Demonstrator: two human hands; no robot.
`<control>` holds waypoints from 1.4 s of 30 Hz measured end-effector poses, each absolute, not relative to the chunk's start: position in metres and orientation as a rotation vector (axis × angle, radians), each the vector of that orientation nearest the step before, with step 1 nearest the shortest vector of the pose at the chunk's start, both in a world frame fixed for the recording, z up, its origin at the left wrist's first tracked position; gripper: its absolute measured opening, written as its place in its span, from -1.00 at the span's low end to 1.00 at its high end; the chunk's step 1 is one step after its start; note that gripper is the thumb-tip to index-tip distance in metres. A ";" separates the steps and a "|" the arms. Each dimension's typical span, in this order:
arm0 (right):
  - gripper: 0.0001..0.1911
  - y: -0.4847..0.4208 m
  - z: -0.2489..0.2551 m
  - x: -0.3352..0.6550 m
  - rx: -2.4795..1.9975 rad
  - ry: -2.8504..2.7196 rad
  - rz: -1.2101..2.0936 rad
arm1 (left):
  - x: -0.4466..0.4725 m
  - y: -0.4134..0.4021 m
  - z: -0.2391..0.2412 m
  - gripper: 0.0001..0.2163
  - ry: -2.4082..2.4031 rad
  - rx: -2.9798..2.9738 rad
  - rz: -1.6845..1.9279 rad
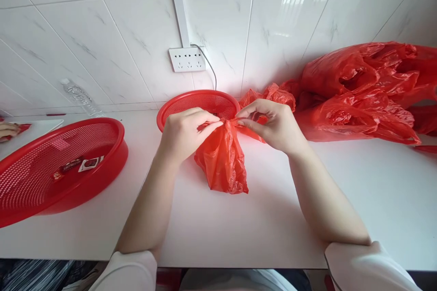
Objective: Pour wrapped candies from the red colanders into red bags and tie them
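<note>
A small red plastic bag (223,163) hangs from my two hands over the white table, gathered at its neck. My left hand (189,132) pinches the bag's top on the left, thumb against fingers. On the other side my right hand (273,122) is closed on the bag's top in the same kind of pinch. The neck looks twisted or knotted between the fingertips; I cannot make out which. Whatever the bag contains is hidden. Just behind my hands sits a round red plastic basket (177,102), partly covered by them.
A larger red basket (112,141) with a few small packets (90,163) stands at left. Behind it leans a clear plastic bottle (82,97). Red plastic bags (362,91) are heaped at right. Another person's hand (8,130) shows at far left. A power strip (187,60) is on the tiled wall.
</note>
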State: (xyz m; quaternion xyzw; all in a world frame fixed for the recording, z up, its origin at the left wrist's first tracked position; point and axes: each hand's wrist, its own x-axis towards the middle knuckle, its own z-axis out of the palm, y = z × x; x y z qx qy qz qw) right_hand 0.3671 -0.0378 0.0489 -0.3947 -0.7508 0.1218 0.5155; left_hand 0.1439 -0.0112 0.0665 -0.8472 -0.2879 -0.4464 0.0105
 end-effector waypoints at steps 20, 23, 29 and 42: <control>-0.85 -0.066 -0.001 0.439 -1.587 -1.768 0.015 | 0.060 -0.026 0.032 -0.75 -1.788 -3.084 -0.960; -0.87 -0.063 -0.009 0.450 -1.697 -1.805 0.030 | 0.057 -0.025 0.019 -0.76 -1.870 -3.124 -0.902; -0.77 -0.078 0.017 0.438 -1.406 -2.284 0.266 | 0.062 -0.019 0.008 -0.73 -1.793 -3.269 -0.902; -0.53 -0.079 -0.029 0.356 -1.178 -2.389 0.678 | 0.056 -0.006 -0.060 -0.68 -2.041 -3.108 -1.132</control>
